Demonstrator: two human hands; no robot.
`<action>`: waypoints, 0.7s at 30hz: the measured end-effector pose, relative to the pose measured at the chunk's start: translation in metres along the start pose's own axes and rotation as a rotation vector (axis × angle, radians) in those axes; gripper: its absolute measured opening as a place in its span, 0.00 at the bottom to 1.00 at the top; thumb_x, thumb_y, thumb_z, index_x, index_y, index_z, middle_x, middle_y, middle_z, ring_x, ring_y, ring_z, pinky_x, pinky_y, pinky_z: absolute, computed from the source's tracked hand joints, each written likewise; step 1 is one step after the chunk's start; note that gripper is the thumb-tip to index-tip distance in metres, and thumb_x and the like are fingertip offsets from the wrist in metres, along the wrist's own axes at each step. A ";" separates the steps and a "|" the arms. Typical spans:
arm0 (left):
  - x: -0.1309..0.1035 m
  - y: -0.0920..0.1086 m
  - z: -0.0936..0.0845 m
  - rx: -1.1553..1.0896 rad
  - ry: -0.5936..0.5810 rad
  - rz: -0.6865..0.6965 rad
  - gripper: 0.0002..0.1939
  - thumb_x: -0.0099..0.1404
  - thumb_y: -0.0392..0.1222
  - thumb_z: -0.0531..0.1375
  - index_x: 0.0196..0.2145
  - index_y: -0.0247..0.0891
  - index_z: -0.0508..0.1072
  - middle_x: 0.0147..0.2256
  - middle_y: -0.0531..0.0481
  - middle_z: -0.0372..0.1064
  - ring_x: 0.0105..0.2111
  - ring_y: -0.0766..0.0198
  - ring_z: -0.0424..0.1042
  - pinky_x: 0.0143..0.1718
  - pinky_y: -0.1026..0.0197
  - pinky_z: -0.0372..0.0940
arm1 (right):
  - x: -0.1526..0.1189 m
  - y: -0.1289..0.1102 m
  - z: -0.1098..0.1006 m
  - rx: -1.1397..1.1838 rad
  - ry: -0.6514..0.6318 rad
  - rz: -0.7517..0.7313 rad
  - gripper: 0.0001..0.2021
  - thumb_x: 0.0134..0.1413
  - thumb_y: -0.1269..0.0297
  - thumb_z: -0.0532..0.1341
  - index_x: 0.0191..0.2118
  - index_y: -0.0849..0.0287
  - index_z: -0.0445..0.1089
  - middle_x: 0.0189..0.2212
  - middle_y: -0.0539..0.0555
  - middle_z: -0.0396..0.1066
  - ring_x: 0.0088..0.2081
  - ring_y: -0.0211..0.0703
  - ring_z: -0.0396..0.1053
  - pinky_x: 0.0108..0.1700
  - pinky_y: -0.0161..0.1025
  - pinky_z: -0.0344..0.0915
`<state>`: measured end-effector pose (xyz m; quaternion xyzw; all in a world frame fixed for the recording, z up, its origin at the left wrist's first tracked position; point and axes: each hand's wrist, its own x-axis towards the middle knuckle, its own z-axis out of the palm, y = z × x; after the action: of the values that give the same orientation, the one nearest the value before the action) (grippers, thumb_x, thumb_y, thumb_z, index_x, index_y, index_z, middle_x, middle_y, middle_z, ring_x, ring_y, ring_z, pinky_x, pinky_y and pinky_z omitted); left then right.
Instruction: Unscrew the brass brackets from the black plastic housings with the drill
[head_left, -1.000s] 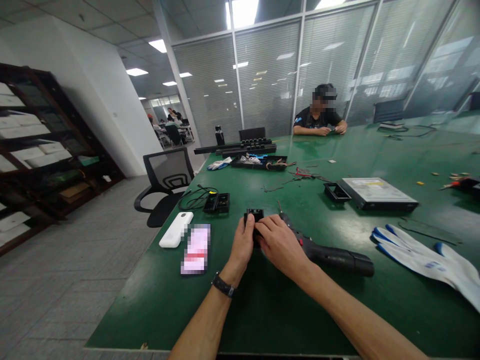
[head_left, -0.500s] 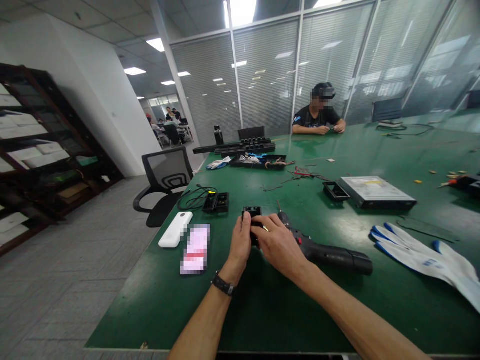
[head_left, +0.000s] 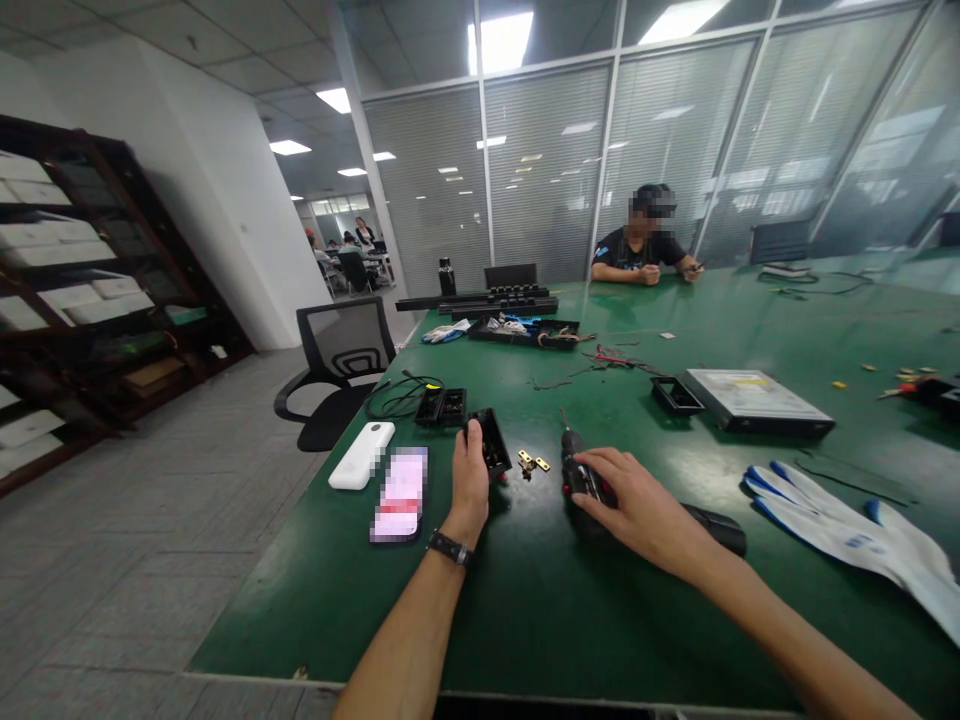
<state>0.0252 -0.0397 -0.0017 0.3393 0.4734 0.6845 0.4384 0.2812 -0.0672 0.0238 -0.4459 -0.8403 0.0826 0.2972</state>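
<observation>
My left hand [head_left: 471, 475] is closed on a small open black plastic box [head_left: 496, 440], which is tilted with its opening to the right; small brass-coloured bits show inside. Just right of the box, a few brass-coloured metal pieces [head_left: 534, 462] lie on the green table. Farther right, my right hand [head_left: 630, 495] has its thumb and fingers round the body of a black cordless screwdriver [head_left: 574, 450]. Its bit points away from me, and the palm and forearm hide part of the tool.
On the left lie a phone [head_left: 400, 490], a white power bank [head_left: 361, 455] and black boxes [head_left: 441, 405] beside a cable. At right are a white-blue glove [head_left: 840, 530], a disc drive [head_left: 757, 400] and a black tray [head_left: 676, 396]. Another person [head_left: 645, 245] sits across the table.
My hands have moved apart. The left has tilted the black box, and brass-coloured pieces now show on the table. My right hand has shifted right, from the box onto the screwdriver.
</observation>
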 end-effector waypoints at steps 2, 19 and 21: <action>-0.001 0.000 0.001 0.014 -0.001 -0.011 0.37 0.69 0.79 0.62 0.49 0.40 0.72 0.39 0.48 0.73 0.29 0.62 0.74 0.21 0.65 0.67 | -0.012 0.004 -0.009 -0.017 -0.094 0.068 0.23 0.71 0.55 0.67 0.65 0.59 0.78 0.62 0.66 0.79 0.60 0.65 0.76 0.64 0.65 0.73; -0.002 0.003 0.003 -0.004 0.006 -0.043 0.37 0.68 0.79 0.62 0.48 0.40 0.71 0.38 0.49 0.71 0.29 0.62 0.75 0.18 0.66 0.65 | -0.033 0.035 -0.021 -0.285 -0.384 0.189 0.41 0.61 0.69 0.66 0.79 0.65 0.64 0.60 0.73 0.80 0.59 0.71 0.80 0.62 0.65 0.73; -0.001 0.002 0.002 -0.017 0.002 -0.032 0.37 0.68 0.79 0.62 0.48 0.39 0.72 0.38 0.48 0.72 0.30 0.62 0.75 0.19 0.66 0.66 | -0.031 0.036 -0.019 -0.307 -0.393 0.195 0.42 0.60 0.72 0.64 0.80 0.66 0.62 0.61 0.73 0.80 0.59 0.70 0.81 0.62 0.62 0.74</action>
<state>0.0273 -0.0404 0.0005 0.3270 0.4732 0.6819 0.4518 0.3305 -0.0730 0.0115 -0.5399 -0.8376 0.0674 0.0480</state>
